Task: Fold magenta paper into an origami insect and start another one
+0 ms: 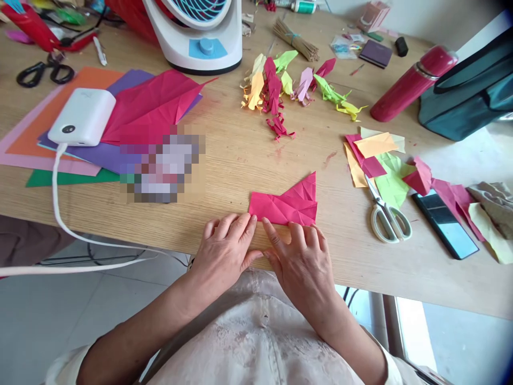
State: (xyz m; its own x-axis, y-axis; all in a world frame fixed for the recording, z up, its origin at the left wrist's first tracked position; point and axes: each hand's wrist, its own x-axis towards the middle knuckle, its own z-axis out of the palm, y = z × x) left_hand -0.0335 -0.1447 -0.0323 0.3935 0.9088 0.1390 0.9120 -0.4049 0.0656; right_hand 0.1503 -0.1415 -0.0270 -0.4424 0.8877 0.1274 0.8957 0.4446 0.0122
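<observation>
A folded sheet of bright pink paper lies near the table's front edge, with crease lines across it and a pointed flap rising at its upper right. Along its lower left edge rest the fingertips of my left hand, fingers stretched out. My right hand presses flat at the paper's lower edge, its index finger pointing toward the left hand and the other fingertips at the lower right. Both thumbs nearly meet below the paper. Neither hand wraps around anything.
Folded paper figures stand farther back. To the right are white-handled scissors, paper scraps, a phone and a pink flask. At left, a power bank with a white cable lies on coloured sheets, near a fan.
</observation>
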